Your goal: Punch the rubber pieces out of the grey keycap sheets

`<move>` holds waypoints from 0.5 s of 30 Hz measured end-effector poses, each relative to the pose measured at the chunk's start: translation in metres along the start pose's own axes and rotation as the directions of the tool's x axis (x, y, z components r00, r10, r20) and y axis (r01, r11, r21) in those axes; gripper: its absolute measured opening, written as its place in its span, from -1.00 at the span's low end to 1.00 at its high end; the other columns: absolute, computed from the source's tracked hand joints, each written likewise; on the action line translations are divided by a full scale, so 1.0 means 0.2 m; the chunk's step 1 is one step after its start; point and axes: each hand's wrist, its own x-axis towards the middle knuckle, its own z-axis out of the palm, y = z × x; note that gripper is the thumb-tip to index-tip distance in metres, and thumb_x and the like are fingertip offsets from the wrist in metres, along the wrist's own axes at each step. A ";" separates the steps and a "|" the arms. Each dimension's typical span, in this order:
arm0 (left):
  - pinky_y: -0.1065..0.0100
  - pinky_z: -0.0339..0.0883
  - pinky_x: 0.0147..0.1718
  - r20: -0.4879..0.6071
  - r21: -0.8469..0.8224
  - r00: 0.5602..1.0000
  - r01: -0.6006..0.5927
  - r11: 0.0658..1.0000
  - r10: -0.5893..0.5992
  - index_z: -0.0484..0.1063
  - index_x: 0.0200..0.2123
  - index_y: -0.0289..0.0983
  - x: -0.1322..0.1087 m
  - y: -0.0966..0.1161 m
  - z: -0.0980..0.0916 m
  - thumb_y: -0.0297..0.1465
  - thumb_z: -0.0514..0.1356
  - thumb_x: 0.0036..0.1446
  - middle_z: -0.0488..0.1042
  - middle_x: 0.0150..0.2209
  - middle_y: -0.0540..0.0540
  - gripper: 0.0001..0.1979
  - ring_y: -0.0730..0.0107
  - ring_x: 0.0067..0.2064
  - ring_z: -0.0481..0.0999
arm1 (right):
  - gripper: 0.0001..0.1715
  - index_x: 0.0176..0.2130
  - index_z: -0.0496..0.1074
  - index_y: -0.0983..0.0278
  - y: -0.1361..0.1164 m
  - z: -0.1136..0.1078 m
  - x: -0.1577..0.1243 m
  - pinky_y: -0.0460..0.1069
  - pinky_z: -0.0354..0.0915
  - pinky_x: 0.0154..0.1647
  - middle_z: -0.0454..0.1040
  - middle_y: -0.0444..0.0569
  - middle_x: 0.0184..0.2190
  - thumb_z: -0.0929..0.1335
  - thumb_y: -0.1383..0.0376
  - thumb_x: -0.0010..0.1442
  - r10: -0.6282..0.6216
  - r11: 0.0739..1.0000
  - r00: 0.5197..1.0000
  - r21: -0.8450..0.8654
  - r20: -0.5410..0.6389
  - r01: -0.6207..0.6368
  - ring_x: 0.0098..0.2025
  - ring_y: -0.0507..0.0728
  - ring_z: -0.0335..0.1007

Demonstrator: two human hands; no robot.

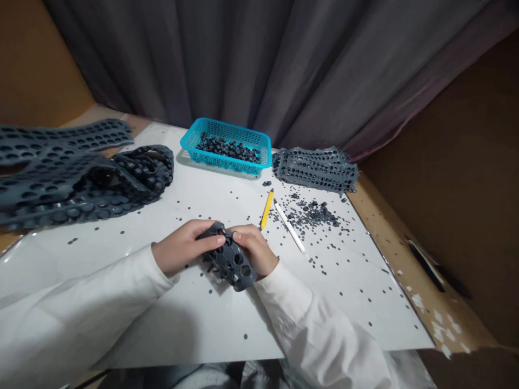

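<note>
Between my two hands, above the white table sheet, is a dark grey rubbery piece (229, 261) full of round holes. My left hand (183, 247) grips its upper left end, thumb pressed on top. At its upper right edge my right hand (256, 249) holds on too, the thumb close to the other thumb. The fingers beneath the piece are hidden. Just beyond my right hand lie a yellow pen-like tool (266, 209) and a white pen-like tool (290, 229).
A blue basket (225, 164) with small dark pieces stands at the back. Large perforated sheets (73, 186) lie at left, stacked perforated strips (314, 169) at back right. Dark bits (318, 213) are scattered over the white sheet (162, 329). A dark pen-like tool (425, 263) lies right.
</note>
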 end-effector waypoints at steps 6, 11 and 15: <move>0.40 0.19 -0.36 0.130 0.471 0.978 -0.204 0.858 0.161 0.38 -0.41 -0.29 -0.02 0.05 -0.03 -0.31 0.09 0.07 0.40 -0.44 -0.02 -0.83 0.38 -0.37 0.35 | -0.86 -0.48 0.22 0.27 -0.11 -0.06 -0.02 -0.11 0.00 -0.51 0.13 -0.21 -0.61 0.26 0.27 0.07 -0.179 0.767 0.960 -0.579 0.217 0.274 -0.56 -0.03 0.02; 0.35 0.15 -0.32 0.218 0.652 0.934 -0.355 0.670 0.283 0.35 -0.42 -0.27 -0.04 0.06 -0.02 -0.19 0.07 0.08 0.38 -0.46 -0.05 -0.75 0.34 -0.37 0.32 | -0.90 -0.45 0.23 0.25 -0.17 -0.06 -0.04 -0.11 0.06 -0.46 0.23 -0.16 -0.58 0.24 0.30 0.10 -0.132 0.579 0.904 -0.708 0.407 0.403 -0.53 -0.01 0.11; 0.32 0.09 -0.33 0.332 0.667 0.871 -0.488 0.563 0.361 0.35 -0.51 -0.25 -0.02 0.04 -0.03 -0.15 -0.04 0.18 0.36 -0.52 -0.06 -0.62 0.33 -0.40 0.29 | -0.82 -0.49 0.23 0.26 -0.22 -0.03 -0.03 -0.11 0.06 -0.48 0.26 -0.14 -0.58 0.28 0.25 0.10 -0.067 0.547 0.860 -0.702 0.505 0.455 -0.53 -0.01 0.10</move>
